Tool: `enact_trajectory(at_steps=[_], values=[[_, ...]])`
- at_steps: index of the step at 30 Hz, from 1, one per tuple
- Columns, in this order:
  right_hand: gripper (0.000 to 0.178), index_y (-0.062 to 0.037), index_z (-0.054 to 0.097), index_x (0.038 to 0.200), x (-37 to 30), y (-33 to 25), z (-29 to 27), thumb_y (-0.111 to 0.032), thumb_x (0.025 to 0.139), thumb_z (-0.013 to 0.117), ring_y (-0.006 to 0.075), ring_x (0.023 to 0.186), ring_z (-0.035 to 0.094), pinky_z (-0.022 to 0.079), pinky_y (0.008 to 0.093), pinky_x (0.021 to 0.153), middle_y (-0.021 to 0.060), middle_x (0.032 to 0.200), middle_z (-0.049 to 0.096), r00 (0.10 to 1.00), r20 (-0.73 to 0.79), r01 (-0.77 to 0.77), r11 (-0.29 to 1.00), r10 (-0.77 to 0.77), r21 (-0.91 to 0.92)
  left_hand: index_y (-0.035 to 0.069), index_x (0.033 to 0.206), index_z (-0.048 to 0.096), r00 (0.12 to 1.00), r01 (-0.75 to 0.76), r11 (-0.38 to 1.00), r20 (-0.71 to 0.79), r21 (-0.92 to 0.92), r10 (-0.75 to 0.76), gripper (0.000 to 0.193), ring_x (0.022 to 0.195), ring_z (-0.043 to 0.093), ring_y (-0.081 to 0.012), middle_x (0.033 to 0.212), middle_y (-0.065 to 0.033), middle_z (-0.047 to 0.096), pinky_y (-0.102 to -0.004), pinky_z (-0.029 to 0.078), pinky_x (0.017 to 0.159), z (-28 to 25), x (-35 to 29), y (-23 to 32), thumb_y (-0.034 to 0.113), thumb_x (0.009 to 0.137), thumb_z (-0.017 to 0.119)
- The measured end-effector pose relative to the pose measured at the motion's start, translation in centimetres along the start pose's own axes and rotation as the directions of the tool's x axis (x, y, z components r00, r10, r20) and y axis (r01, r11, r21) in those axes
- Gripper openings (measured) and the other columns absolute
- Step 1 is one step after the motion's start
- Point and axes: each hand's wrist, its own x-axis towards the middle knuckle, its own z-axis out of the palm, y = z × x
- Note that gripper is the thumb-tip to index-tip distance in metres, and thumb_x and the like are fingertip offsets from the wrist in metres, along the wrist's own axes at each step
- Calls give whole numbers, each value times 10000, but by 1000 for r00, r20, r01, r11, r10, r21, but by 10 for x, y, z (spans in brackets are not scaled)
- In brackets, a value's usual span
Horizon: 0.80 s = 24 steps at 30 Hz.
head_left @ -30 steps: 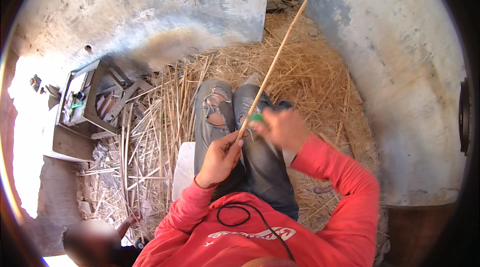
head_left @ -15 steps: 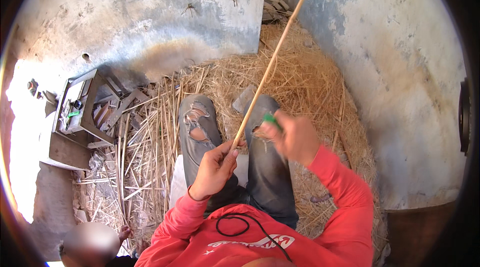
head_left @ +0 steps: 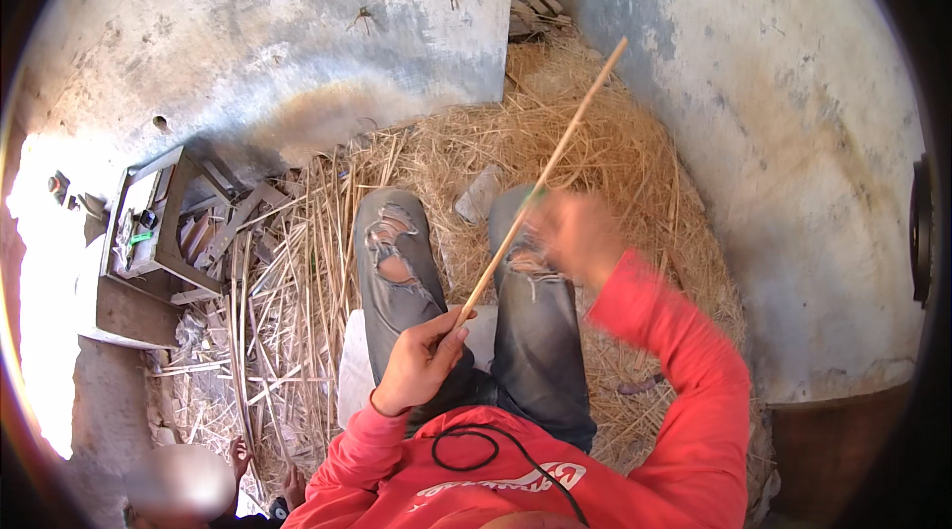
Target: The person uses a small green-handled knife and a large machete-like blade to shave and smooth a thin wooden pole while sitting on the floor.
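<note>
Bamboo stick gripped by left hand, right hand slid up (blurred, grip unclear).

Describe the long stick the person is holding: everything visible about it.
The stick is a long, thin, straight, pale tan rod, seemingly cane or peeled wood. It slants from the lower left up to the right, its free tip high near the wall. The left hand pinches its lower end; the right hand, blurred, sits at its middle, with something green there. It crosses above the grey jeans and the straw.
</note>
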Motion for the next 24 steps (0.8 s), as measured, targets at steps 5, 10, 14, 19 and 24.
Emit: enact_trajectory(at_steps=[5, 10, 14, 19, 24], values=[[669, -47, 719, 985, 36, 69, -77, -659, 1030, 450, 237, 464, 543, 421, 419, 463, 90, 543, 553, 911, -39, -413, 910, 411, -38, -10, 1332, 641, 995, 14, 999, 94, 38, -18, 301, 635, 453, -34, 710, 48, 511, -231, 385, 564, -22, -19, -19, 107, 1065, 563], [632, -35, 690, 957, -29, -40, -18, -636, 1002, 501, 387, 523, 626, 485, 513, 507, 167, 582, 605, 960, 277, 13, 999, -27, 50, -13, 1360, 619, 998, 45, 996, 46, -76, -42, 316, 628, 432, -26, 699, 60, 471, -218, 368, 559, -11, -2, -15, 100, 1074, 546], [602, -30, 701, 974, -26, -29, -14, -605, 1007, 523, 397, 533, 638, 500, 501, 513, 178, 571, 602, 972, 225, -31, 985, 68, -168, -8, 1368, 618, 997, 56, 986, 65, -159, -46, 321, 614, 420, -30, 700, 61, 467, -222, 360, 547, -5, -3, -10, 98, 1073, 547], [584, -48, 693, 872, 1, 4, -54, -570, 1041, 492, 376, 504, 623, 479, 473, 474, 188, 546, 588, 939, 121, -326, 945, 322, 14, -1, 1359, 628, 995, 11, 998, 101, -61, -5, 315, 611, 411, -30, 695, 61, 466, -224, 353, 542, -8, -12, -7, 102, 1071, 555], [613, -53, 678, 839, -30, -19, -28, -624, 1004, 527, 348, 499, 628, 476, 470, 473, 175, 572, 610, 974, 225, 65, 980, -21, -186, -2, 1351, 632, 993, 58, 995, 109, -79, -49, 310, 616, 416, -24, 684, 52, 471, -221, 354, 545, -8, -10, -8, 99, 1068, 558]])
